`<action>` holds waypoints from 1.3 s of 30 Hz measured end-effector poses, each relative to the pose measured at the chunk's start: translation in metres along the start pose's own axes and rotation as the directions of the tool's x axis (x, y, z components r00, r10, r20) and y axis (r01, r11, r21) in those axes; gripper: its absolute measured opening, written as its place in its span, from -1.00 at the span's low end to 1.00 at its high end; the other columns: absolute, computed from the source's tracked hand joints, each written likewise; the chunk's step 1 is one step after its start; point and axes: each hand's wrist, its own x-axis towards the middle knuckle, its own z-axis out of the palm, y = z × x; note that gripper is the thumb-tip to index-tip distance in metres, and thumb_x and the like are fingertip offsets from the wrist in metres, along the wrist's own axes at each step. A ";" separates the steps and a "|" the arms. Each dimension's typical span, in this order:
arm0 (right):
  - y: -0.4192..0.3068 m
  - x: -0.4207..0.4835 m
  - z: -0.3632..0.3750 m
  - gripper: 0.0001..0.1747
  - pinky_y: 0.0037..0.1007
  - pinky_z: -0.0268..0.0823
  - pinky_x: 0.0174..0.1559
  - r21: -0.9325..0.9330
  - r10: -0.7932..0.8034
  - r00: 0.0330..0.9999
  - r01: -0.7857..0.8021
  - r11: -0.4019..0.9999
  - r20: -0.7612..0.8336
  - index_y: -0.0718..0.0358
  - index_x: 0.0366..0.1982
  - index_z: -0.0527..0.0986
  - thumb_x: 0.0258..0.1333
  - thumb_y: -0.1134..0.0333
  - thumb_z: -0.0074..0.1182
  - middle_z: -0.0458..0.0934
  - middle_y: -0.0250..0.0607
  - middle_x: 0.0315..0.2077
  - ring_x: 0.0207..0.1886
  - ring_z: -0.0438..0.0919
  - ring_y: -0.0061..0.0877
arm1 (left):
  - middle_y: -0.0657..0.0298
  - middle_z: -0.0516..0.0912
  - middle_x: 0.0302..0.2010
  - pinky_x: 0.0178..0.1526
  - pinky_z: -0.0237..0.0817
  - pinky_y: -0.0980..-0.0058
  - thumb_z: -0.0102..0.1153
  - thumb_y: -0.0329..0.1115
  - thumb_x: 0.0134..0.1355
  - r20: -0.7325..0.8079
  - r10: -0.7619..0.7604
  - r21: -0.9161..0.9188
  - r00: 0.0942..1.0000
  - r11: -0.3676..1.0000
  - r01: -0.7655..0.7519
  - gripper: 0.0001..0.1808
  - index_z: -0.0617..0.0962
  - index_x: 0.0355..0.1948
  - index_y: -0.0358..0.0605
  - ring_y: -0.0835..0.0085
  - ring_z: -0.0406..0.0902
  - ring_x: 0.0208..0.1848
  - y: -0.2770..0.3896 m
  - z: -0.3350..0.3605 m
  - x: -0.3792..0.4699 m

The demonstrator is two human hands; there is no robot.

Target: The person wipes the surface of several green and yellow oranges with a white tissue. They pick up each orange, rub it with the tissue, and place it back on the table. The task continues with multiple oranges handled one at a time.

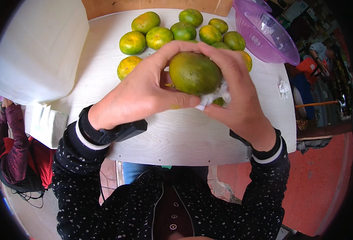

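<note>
A green mandarin with a yellowish tinge (pixel 194 73) is raised above the white wood-grain table (pixel 176 138), between my two hands. My left hand (pixel 143 87) curls around its left side, the thumb along its underside. A crumpled white tissue (pixel 214 96) is pinched in my right hand (pixel 239 81) and presses against the fruit's lower right. The fingertips of both hands come together over its top. Several green-yellow mandarins lie on the table beyond, among them one mandarin (pixel 132 43) at the left of the group. My hands partly cover others.
A translucent plastic container (pixel 41 51) stands at the left, with a tissue pack (pixel 52 126) by the table's left edge. At the back right is a purple plastic basket (pixel 266 36). A crumpled tissue scrap (pixel 283 87) lies near the right edge. Other people are at both sides.
</note>
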 end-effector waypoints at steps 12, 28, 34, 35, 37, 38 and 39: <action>0.003 -0.016 -0.018 -0.16 -0.34 0.32 0.30 0.181 0.116 0.992 -0.105 0.978 -0.047 0.27 0.28 0.32 -0.11 0.61 0.34 0.45 -0.22 0.19 0.23 0.47 -0.45 | 0.12 0.43 0.12 -0.03 0.42 0.47 0.41 -0.47 0.05 0.075 0.210 0.138 0.975 0.966 -0.219 -0.35 0.34 0.12 -0.13 0.39 0.45 0.10 0.053 -0.004 -0.046; 0.006 -0.023 -0.025 -0.14 -0.42 0.30 0.26 0.322 0.467 0.873 -0.405 0.855 -0.143 0.26 0.30 0.31 -0.10 0.62 0.36 0.51 -0.23 0.12 0.21 0.47 -0.47 | 0.13 0.55 -0.13 -0.27 0.36 0.53 0.25 -0.41 0.25 -0.037 0.206 -0.374 0.978 0.905 -0.205 -0.74 0.50 -0.07 -0.15 0.44 0.51 -0.24 0.064 0.035 -0.092; 0.008 -0.024 -0.026 -0.13 -0.40 0.31 0.27 0.308 0.399 0.907 -0.344 0.887 -0.135 0.25 0.31 0.30 -0.10 0.65 0.35 0.49 -0.23 0.14 0.22 0.47 -0.46 | 0.09 0.51 0.01 -0.17 0.40 0.50 0.19 -0.37 0.32 0.002 0.204 -0.354 0.979 0.916 -0.190 -0.60 0.40 0.14 -0.17 0.39 0.52 -0.12 0.057 0.032 -0.081; 0.008 -0.024 -0.025 -0.13 -0.40 0.31 0.28 0.311 0.381 0.915 -0.326 0.893 -0.134 0.25 0.31 0.30 -0.10 0.66 0.35 0.49 -0.23 0.15 0.22 0.47 -0.46 | 0.08 0.51 0.04 -0.16 0.40 0.50 0.18 -0.36 0.34 0.013 0.208 -0.341 0.978 0.920 -0.192 -0.57 0.38 0.17 -0.17 0.38 0.52 -0.09 0.056 0.031 -0.076; 0.008 -0.024 -0.024 -0.13 -0.39 0.31 0.28 0.311 0.343 0.929 -0.288 0.906 -0.138 0.25 0.31 0.30 -0.09 0.65 0.35 0.48 -0.23 0.16 0.22 0.47 -0.46 | 0.07 0.49 0.08 -0.13 0.42 0.49 0.16 -0.35 0.36 0.034 0.222 -0.283 0.974 0.937 -0.204 -0.53 0.35 0.24 -0.18 0.37 0.53 -0.05 0.050 0.026 -0.061; 0.008 -0.024 -0.024 -0.14 -0.39 0.31 0.28 0.308 0.324 0.935 -0.270 0.912 -0.141 0.24 0.30 0.30 -0.09 0.65 0.36 0.47 -0.24 0.16 0.23 0.46 -0.46 | 0.06 0.49 0.11 -0.11 0.42 0.48 0.15 -0.34 0.37 0.047 0.195 -0.218 0.980 0.959 -0.180 -0.50 0.33 0.27 -0.18 0.36 0.53 -0.03 0.048 0.018 -0.050; 0.008 -0.023 -0.023 -0.14 -0.38 0.31 0.29 0.304 0.303 0.942 -0.250 0.919 -0.142 0.24 0.30 0.31 -0.09 0.65 0.36 0.47 -0.24 0.16 0.23 0.46 -0.46 | 0.05 0.48 0.13 -0.10 0.43 0.48 0.14 -0.33 0.39 0.137 0.183 -0.181 0.974 0.971 -0.157 -0.48 0.32 0.31 -0.19 0.35 0.53 -0.01 0.044 0.014 -0.039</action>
